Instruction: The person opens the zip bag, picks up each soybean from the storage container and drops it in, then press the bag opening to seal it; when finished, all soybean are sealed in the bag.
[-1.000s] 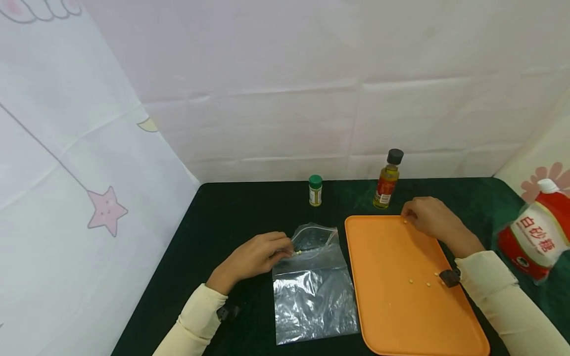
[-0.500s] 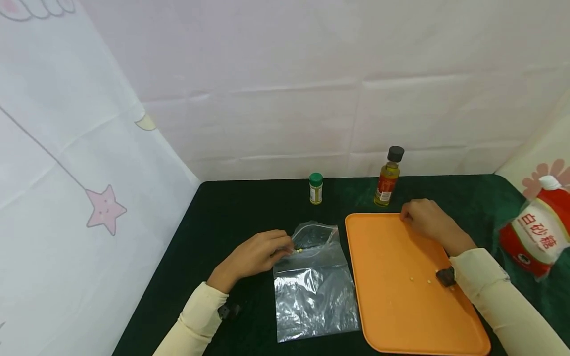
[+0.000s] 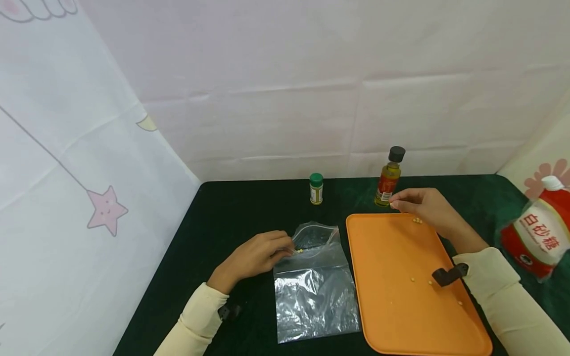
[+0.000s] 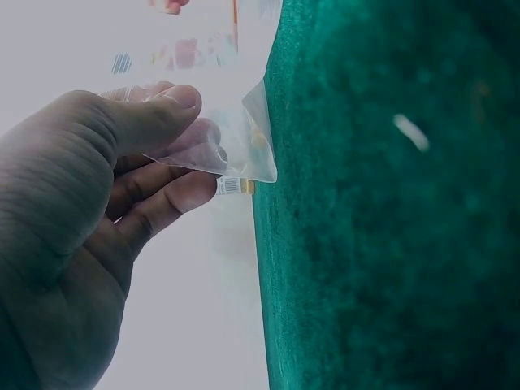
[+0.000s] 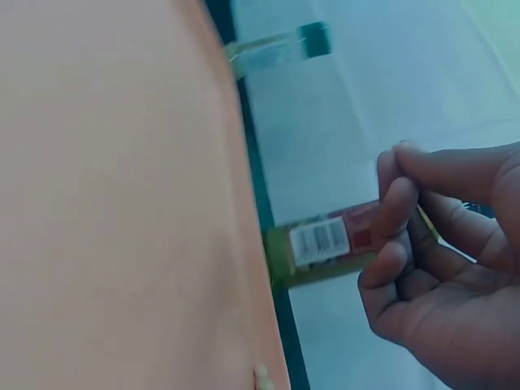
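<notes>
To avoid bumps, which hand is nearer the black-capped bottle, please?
Right hand, close in front of the bottle; left hand, farther off to its left, gripping the zip bag.

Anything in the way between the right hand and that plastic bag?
Nothing visible blocks the right hand. A corner of the orange tray lies below that path, the green-capped bottle and black-capped bottle stand farther back, and the left hand pinches the plastic bag's left edge.

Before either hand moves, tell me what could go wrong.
The right hand is near the bottle and might knock it over. The plastic bag lies mostly flat, with pale bits near its mouth that may spill. Loose pieces on the orange tray could roll if nudged.
</notes>
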### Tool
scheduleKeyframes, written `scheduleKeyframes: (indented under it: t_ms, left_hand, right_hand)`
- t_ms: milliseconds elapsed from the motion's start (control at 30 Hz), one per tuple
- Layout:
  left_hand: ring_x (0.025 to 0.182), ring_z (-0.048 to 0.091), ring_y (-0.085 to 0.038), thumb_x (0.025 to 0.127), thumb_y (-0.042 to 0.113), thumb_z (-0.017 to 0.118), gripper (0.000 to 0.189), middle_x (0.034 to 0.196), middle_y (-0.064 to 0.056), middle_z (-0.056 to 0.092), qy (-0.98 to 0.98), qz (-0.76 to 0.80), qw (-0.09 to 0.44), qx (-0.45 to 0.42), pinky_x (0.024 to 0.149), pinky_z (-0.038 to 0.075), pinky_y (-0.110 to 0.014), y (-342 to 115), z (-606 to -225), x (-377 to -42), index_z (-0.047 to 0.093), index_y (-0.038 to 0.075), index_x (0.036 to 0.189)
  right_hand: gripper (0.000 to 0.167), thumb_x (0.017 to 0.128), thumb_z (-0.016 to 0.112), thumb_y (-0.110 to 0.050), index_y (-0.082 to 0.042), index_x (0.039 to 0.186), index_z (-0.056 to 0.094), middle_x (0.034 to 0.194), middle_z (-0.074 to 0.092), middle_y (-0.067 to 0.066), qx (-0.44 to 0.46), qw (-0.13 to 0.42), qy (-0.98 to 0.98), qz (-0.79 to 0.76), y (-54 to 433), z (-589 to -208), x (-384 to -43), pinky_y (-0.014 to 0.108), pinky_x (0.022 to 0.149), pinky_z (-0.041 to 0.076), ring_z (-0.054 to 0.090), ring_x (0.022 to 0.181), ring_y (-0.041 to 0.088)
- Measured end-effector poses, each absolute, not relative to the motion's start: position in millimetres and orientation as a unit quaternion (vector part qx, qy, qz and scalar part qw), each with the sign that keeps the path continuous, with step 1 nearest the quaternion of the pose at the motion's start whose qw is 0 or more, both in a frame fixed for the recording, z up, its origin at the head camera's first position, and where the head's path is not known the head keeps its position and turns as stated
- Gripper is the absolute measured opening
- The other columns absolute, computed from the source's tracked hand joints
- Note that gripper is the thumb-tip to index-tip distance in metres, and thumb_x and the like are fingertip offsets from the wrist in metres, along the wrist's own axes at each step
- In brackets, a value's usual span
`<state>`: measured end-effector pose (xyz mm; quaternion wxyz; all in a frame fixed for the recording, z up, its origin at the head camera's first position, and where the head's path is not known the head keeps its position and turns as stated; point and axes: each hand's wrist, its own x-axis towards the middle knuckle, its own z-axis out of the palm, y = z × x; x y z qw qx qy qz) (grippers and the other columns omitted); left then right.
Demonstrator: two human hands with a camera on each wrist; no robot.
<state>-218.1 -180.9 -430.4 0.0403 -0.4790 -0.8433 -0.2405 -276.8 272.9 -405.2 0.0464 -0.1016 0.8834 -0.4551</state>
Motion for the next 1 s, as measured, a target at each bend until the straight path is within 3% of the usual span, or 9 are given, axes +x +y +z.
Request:
scheduleKeyframes:
  t_ms: [100,233,333,633,867,1000]
  left_hand:
    - [0.098,0.058,0.002,0.095,0.007,0.069,0.018,0.108,0.009,0.061,-0.845,-0.240,0.039,-0.476,0.083,0.051,-0.015,-180.8,-429.4,-217.9,0.066,0.016,0.111]
    - [0.098,0.059,0.002,0.095,0.006,0.070,0.018,0.108,0.008,0.061,-0.847,-0.239,0.036,-0.472,0.084,0.052,-0.016,-180.0,-428.1,-216.6,0.066,0.015,0.110]
    - [0.097,0.060,0.001,0.095,0.006,0.070,0.018,0.107,0.007,0.062,-0.848,-0.242,0.034,-0.470,0.084,0.052,-0.017,-179.2,-427.0,-215.1,0.066,0.014,0.110]
    - [0.097,0.060,0.000,0.096,0.008,0.069,0.016,0.107,0.007,0.062,-0.850,-0.242,0.032,-0.466,0.083,0.052,-0.017,-178.7,-425.6,-213.1,0.066,0.014,0.110]
    - [0.097,0.060,0.000,0.096,0.008,0.069,0.017,0.108,0.008,0.061,-0.849,-0.244,0.033,-0.467,0.083,0.052,-0.017,-179.2,-426.2,-213.2,0.066,0.015,0.110]
    - [0.097,0.060,0.000,0.095,0.007,0.070,0.017,0.108,0.008,0.062,-0.849,-0.244,0.035,-0.468,0.083,0.052,-0.018,-179.1,-425.6,-213.0,0.066,0.015,0.110]
  right_hand:
    - [0.054,0.096,0.064,-0.049,-0.005,0.126,0.066,0.124,0.065,0.012,-0.097,0.053,0.860,-0.498,273.8,-401.8,-274.4,0.054,0.099,0.046,0.057,0.111,0.030]
    - [0.049,0.096,0.066,-0.044,-0.004,0.124,0.066,0.122,0.065,0.009,-0.105,0.053,0.840,-0.530,273.9,-400.8,-271.8,0.034,0.095,0.051,0.058,0.109,0.028]
    - [0.045,0.096,0.068,-0.039,-0.003,0.123,0.066,0.120,0.066,0.007,-0.108,0.051,0.824,-0.553,271.9,-399.8,-269.4,0.026,0.091,0.052,0.058,0.110,0.030]
    - [0.035,0.099,0.066,-0.027,0.000,0.121,0.066,0.115,0.068,0.009,-0.169,0.070,0.796,-0.577,254.8,-399.1,-264.3,0.029,0.091,0.053,0.059,0.108,0.033]
    - [0.036,0.097,0.069,-0.029,-0.001,0.120,0.066,0.114,0.065,0.020,-0.191,0.137,0.762,-0.604,219.5,-390.8,-256.8,0.041,0.086,0.058,0.064,0.097,0.043]
    - [0.031,0.097,0.069,-0.028,-0.004,0.117,0.068,0.111,0.067,0.016,-0.233,0.139,0.769,-0.579,197.2,-387.3,-255.3,0.040,0.087,0.058,0.063,0.097,0.041]
